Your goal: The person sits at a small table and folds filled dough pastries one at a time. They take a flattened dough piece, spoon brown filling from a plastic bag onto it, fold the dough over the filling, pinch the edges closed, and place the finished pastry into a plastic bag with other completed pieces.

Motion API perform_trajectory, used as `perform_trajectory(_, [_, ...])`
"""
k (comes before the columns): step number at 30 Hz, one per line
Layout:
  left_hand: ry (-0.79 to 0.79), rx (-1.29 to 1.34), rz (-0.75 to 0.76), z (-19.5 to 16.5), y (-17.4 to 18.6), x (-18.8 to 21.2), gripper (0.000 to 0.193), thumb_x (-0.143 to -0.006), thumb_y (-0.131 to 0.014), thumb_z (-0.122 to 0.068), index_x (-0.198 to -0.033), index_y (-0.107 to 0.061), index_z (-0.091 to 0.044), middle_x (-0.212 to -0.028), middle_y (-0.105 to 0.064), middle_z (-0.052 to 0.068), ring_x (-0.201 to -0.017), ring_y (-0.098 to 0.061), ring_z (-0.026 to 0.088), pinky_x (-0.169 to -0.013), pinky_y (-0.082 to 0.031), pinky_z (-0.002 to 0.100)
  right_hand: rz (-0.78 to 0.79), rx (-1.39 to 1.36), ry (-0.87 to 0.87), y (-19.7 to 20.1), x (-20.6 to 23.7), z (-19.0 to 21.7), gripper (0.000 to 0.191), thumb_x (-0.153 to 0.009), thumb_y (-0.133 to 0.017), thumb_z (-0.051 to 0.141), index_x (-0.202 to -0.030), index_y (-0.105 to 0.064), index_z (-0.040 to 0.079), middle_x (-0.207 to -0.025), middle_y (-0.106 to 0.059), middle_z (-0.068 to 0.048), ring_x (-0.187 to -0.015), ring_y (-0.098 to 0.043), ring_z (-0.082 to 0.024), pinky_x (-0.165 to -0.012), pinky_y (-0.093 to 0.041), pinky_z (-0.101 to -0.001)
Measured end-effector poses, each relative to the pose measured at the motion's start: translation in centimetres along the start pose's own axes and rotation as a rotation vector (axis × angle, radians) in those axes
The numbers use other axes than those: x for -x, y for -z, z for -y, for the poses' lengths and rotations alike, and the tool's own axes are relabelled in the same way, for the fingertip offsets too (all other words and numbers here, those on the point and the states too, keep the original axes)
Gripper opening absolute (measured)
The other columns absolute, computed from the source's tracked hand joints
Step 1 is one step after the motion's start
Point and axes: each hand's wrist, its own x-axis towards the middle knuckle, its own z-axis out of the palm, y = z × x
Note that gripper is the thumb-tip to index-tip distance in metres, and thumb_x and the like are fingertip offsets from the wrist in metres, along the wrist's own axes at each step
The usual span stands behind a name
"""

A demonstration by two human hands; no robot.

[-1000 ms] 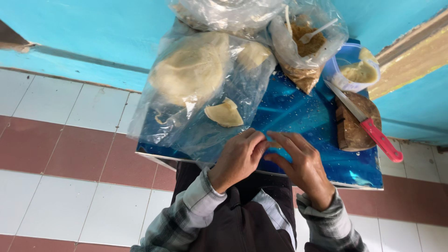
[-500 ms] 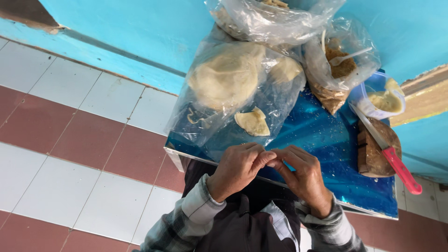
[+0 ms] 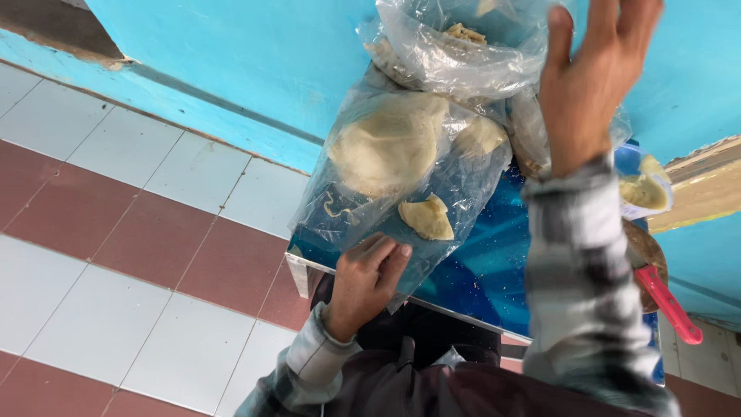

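Turquoise wall, red and white floor tiles. On the blue table [image 3: 478, 278], clear plastic bag [image 3: 363, 208] over soft dough rounds [image 3: 390, 147]: light, limp, slippery, easily torn; best pinched at the near edge. Left hand [image 3: 367, 282] curled on that edge, fingers resting. Right hand [image 3: 594, 73] raised, open, empty. Red-handled knife [image 3: 668, 305] further right.

1. A floor of white and red-brown tiles [image 3: 139, 232] fills the left side.
2. A bright blue wall [image 3: 255, 69] rises behind the table.
3. A red-handled knife [image 3: 668, 305] lies at the right, its handle pointing to the lower right, on a round wooden board [image 3: 645, 251].
4. A small cup of pale filling [image 3: 644, 191] stands just beside that board.
5. A strip of bare wood [image 3: 706, 185] crosses the wall at the right.
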Motion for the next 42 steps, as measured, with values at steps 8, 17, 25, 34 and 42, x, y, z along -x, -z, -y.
perform_trajectory(8, [0.015,0.020,0.126,0.4,-1.0,-0.1,0.015,-0.100,-0.067,-0.015,-0.092,-0.061,-0.003,-0.085,-0.063,0.009,-0.071,-0.068,0.022,-0.063,-0.053,0.032,0.806,-0.469,-0.318,3.4,13.5,10.0,0.026,-0.082,-0.081,0.023,-0.103,-0.076,0.010,-0.096,-0.074,-0.009,-0.082,-0.073,-0.028,-0.067,-0.055,-0.0362])
perform_trajectory(17, [-0.184,-0.570,0.249,2.6,-3.3,-0.7,0.022,-0.088,-0.069,-0.011,-0.109,-0.068,-0.003,-0.122,-0.065,0.010,-0.108,-0.064,0.030,-0.089,-0.050,0.047,0.707,-0.806,-0.647,0.8,18.4,7.0,0.013,-0.095,-0.072,0.014,-0.107,-0.074,0.008,-0.093,-0.076,-0.006,-0.078,-0.072,-0.017,-0.068,-0.056,-0.0313])
perform_trajectory(25, [-0.190,-0.563,0.185,3.6,-4.4,-1.4,0.024,-0.089,-0.071,-0.010,-0.112,-0.070,-0.004,-0.115,-0.066,0.008,-0.105,-0.064,0.030,-0.084,-0.052,0.045,0.785,-1.221,-1.155,4.3,16.3,4.7,0.026,-0.096,-0.066,0.010,-0.119,-0.076,0.003,-0.100,-0.075,-0.003,-0.087,-0.069,-0.011,-0.077,-0.054,-0.0269])
perform_trajectory(34, [-0.010,-0.274,0.094,2.5,-4.2,-1.8,0.022,-0.094,-0.065,-0.004,-0.116,-0.068,-0.003,-0.115,-0.069,0.013,-0.104,-0.067,0.034,-0.088,-0.056,0.043,0.810,-1.103,-0.858,6.4,15.7,5.1,0.021,-0.098,-0.069,0.009,-0.116,-0.080,0.010,-0.109,-0.068,-0.005,-0.094,-0.063,-0.015,-0.078,-0.049,-0.0302])
perform_trajectory(42, [-0.130,-0.481,0.012,3.6,-4.1,-0.2,0.023,-0.091,-0.068,-0.001,-0.114,-0.066,-0.001,-0.116,-0.066,0.013,-0.105,-0.066,0.035,-0.089,-0.054,0.044,0.638,-0.416,-0.201,4.7,15.1,10.2,0.035,-0.067,-0.088,0.025,-0.101,-0.079,0.017,-0.133,-0.060,-0.009,-0.118,-0.056,-0.034,-0.091,-0.049,-0.0456])
